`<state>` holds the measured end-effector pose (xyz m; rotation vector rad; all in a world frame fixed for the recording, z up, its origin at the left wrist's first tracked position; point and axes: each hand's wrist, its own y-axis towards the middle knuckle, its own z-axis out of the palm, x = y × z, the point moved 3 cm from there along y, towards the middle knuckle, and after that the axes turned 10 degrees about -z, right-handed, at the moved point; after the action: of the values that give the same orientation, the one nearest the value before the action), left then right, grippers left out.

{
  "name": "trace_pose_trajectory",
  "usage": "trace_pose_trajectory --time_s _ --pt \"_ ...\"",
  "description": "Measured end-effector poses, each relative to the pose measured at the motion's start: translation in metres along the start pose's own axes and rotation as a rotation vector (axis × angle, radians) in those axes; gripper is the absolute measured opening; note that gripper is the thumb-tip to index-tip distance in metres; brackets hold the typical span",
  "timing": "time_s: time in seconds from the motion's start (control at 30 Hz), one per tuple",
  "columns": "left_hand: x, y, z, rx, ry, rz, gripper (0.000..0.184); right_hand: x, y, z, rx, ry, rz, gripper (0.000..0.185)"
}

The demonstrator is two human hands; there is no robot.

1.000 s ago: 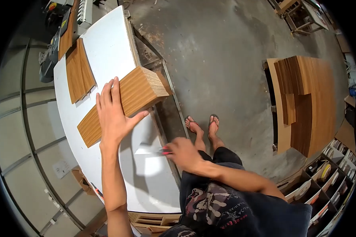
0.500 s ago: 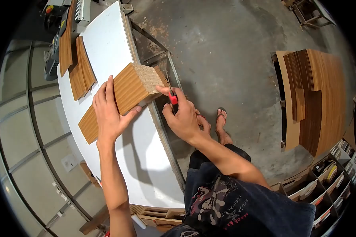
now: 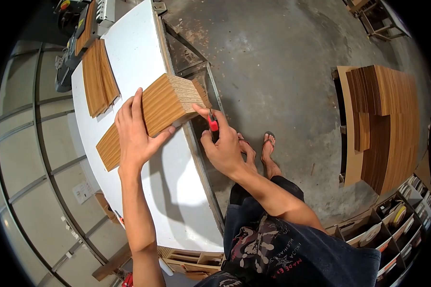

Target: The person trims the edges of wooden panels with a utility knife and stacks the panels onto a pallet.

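A thick wood-grain block lies slantwise across the white table, its pale chipboard end poking past the edge. Spread over its top is my left hand, fingers stretched out flat and thumb along the near side. My right hand is closed around a red and black utility knife, just off the block's near corner, with the forefinger reaching toward the chipboard end. Along the far side of that end stands a thin brown edge strip with a ragged border. The blade's tip is too small to make out clearly.
Several wood-grain boards lie on the white table at upper left, near a machine. A large stack of boards stands on the floor at right. Shelving with compartments is at lower right. My feet are beside the table.
The knife and my right hand have shifted slightly nearer to me, by the block's near corner. My left hand stays on the block. The whole view has shifted a little.
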<state>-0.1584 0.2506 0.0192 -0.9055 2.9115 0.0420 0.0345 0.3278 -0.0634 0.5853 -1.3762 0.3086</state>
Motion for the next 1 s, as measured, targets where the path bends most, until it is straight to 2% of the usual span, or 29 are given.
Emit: trace_pose_trajectory --time_s 0.13,0.2,0.27,0.37,0.47,0.5,0.6,0.67,0.73,0.77,0.87,0.9,1.0 --pt "0.001 0.002 0.001 -0.06 0.0 0.045 0.109 -0.022 -0.004 -0.015 -0.157 0.043 0.16 0.037" --pt "0.002 0.001 0.002 -0.069 -0.004 0.043 0.108 -0.043 -0.01 -0.029 -0.247 0.261 0.439 0.041" --pt "0.005 0.0 0.003 -0.072 -0.008 0.068 0.107 -0.057 -0.015 -0.045 -0.29 0.631 0.606 0.046" --pt "0.004 -0.007 0.001 -0.07 -0.013 0.102 0.106 -0.068 -0.021 -0.059 -0.342 0.691 0.75 0.048" --pt "0.001 -0.031 -0.001 -0.062 -0.009 0.108 0.106 -0.07 -0.039 -0.066 -0.149 0.532 0.649 0.047" --pt "-0.001 -0.041 -0.001 -0.062 -0.007 0.105 0.105 -0.061 -0.045 -0.066 -0.059 0.329 0.537 0.046" --pt "-0.006 -0.075 -0.001 -0.053 -0.008 0.104 0.104 -0.04 -0.065 -0.057 0.113 0.143 0.44 0.047" --pt "-0.007 -0.094 -0.001 -0.042 -0.005 0.084 0.104 -0.022 -0.073 -0.051 0.173 0.144 0.402 0.048" --pt "-0.007 -0.113 -0.002 -0.032 0.001 0.048 0.105 -0.006 -0.086 -0.034 0.069 0.305 0.267 0.049" --pt "-0.008 -0.119 -0.003 -0.042 -0.034 0.044 0.102 -0.009 -0.094 -0.032 0.184 0.283 0.21 0.057" --pt "-0.007 -0.125 -0.006 -0.07 -0.04 0.044 0.103 0.004 -0.104 -0.021 0.255 0.152 0.131 0.066" --pt "-0.005 -0.127 -0.006 -0.018 -0.055 0.004 0.108 0.003 -0.107 -0.018 0.306 0.156 0.112 0.073" --pt "-0.005 -0.134 -0.012 -0.001 -0.063 -0.018 0.112 0.005 -0.114 -0.01 0.329 0.083 0.084 0.074"
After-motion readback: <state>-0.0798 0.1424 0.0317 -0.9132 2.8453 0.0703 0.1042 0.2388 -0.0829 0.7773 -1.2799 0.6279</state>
